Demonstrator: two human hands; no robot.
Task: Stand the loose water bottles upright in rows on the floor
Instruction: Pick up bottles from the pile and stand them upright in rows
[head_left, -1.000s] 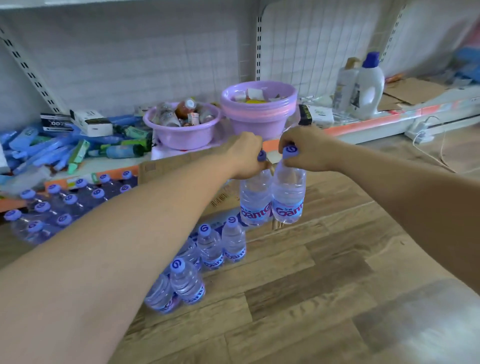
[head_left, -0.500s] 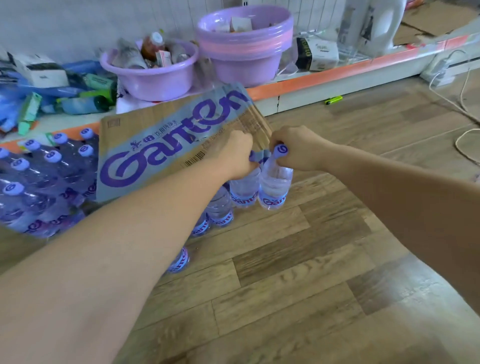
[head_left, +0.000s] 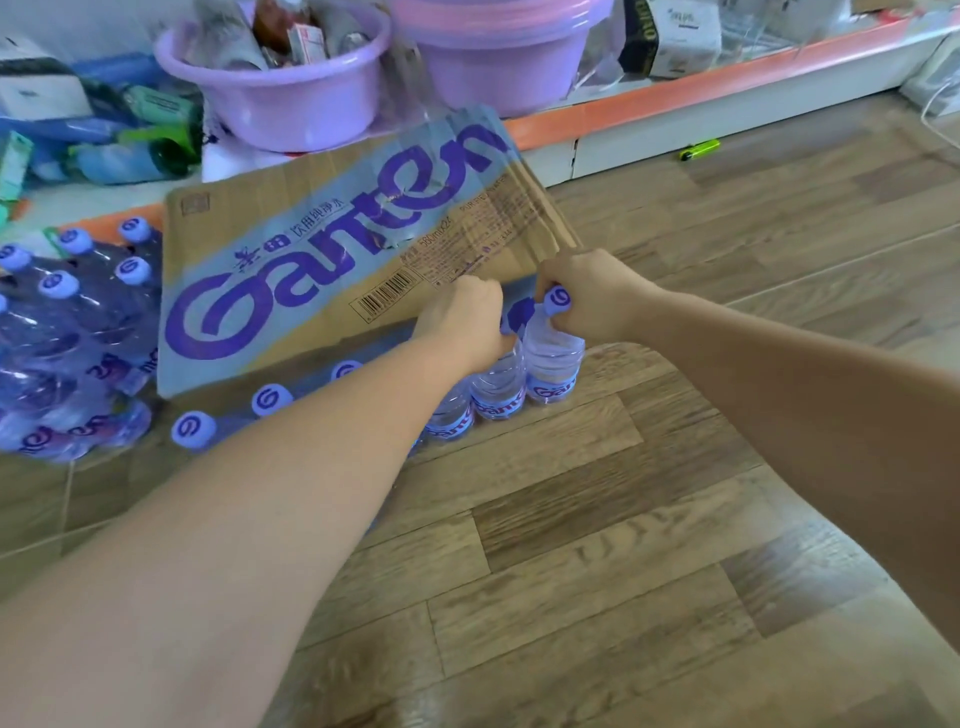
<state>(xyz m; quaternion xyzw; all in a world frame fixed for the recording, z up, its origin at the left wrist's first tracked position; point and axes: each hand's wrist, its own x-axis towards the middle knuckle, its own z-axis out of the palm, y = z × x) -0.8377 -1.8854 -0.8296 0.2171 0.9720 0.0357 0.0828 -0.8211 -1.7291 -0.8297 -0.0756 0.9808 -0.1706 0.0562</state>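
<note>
The left hand (head_left: 465, 317) and right hand (head_left: 587, 291) each clasp the neck of a clear ribbed plastic bottle (head_left: 553, 364), both upright on the wood-grain floor (head_left: 597, 519). A printed cardboard sheet (head_left: 332, 260) leans at ten o'clock.

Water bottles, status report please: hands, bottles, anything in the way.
Left hand and right hand each grip a bottle neck. Both bottles upright, at row's end. Cardboard box close behind; floor ahead clear.
</note>
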